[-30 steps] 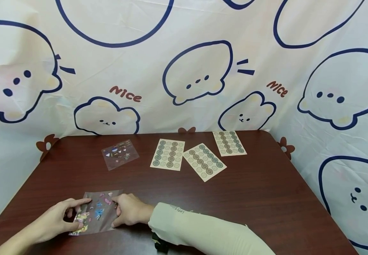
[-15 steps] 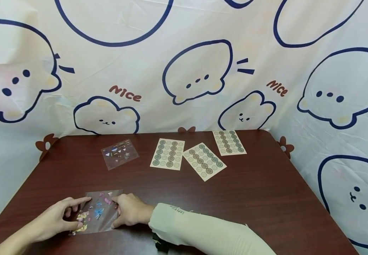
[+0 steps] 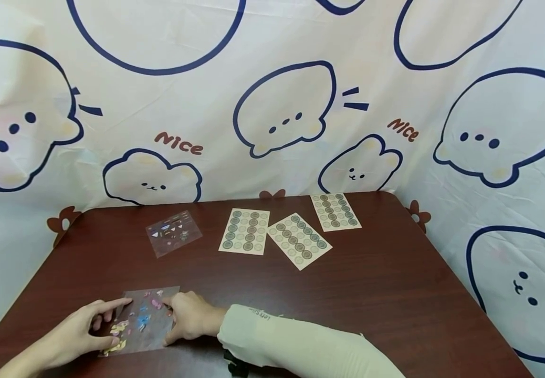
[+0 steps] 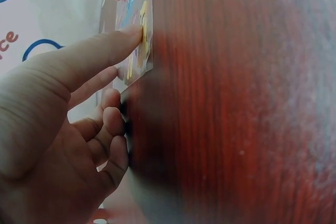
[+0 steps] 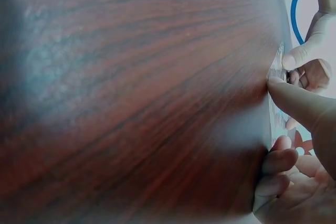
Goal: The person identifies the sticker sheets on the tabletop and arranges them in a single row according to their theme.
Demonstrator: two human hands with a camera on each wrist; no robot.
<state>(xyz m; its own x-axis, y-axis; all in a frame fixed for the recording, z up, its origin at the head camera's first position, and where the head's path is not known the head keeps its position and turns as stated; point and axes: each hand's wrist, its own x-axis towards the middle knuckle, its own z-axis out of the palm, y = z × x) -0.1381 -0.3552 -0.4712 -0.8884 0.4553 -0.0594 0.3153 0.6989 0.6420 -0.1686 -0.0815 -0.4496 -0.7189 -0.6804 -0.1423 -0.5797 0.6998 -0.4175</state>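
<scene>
A clear plastic sticker sheet (image 3: 152,333) with small yellow, blue and pink pictures lies on the table at the front left. My left hand (image 3: 81,331) touches its left side, thumb (image 4: 123,39) and index finger stretched out and spread apart. The other left fingers curl loosely beside the sheet. At the right side of the sheet, my right hand (image 3: 191,315) presses down with thumb (image 5: 294,95) and index finger, the remaining fingers bent under. The right fingertips hide part of the sheet's right edge.
Farther back on the dark wooden table (image 3: 371,294) lies another clear sticker sheet (image 3: 173,234). Cream sheets with rows of round seals, a left one (image 3: 244,231), a middle one (image 3: 300,241) and a right one (image 3: 335,212), lie near the far edge. A patterned cloth (image 3: 216,105) hangs behind.
The head view has shifted slightly. Both hands keep their places on the sticker sheet, and nothing on the table has visibly moved.
</scene>
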